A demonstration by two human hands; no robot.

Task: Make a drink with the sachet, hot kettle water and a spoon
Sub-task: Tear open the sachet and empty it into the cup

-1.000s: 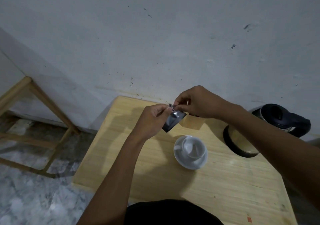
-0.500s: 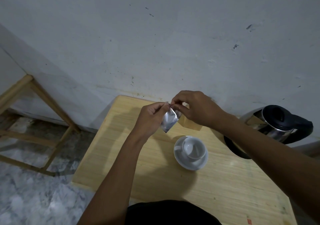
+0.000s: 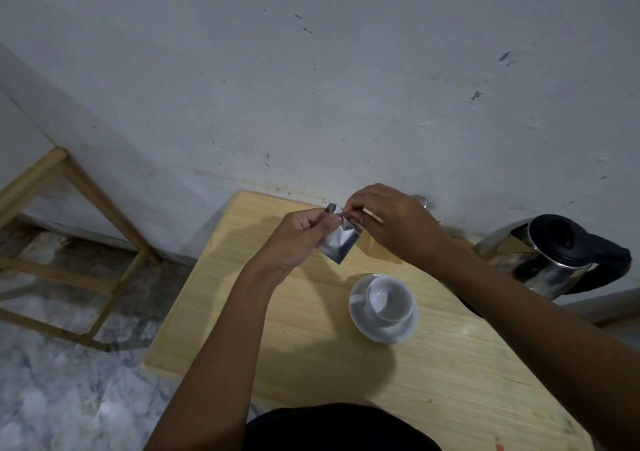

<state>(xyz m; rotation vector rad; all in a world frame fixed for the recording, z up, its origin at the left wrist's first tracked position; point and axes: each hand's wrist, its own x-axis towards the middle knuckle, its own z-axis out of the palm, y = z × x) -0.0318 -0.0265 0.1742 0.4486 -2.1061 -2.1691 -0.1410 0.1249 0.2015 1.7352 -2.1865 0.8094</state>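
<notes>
A small silver sachet hangs in the air above the far part of the wooden table. My left hand pinches its top left corner, and my right hand pinches the top edge beside it. A white cup stands empty on a white saucer just below and to the right of the sachet. The steel kettle with a black lid and handle stands at the table's right edge. Metal cutlery tips show behind my right hand, against the wall.
The table's far edge meets a grey-white wall. A wooden frame stands on the marble floor to the left. My dark clothing fills the bottom centre.
Both hands stayed on the sachet's top and shifted slightly. The sachet's top corner now sticks up between my fingers, and the cutlery tips behind my right hand have come into view.
</notes>
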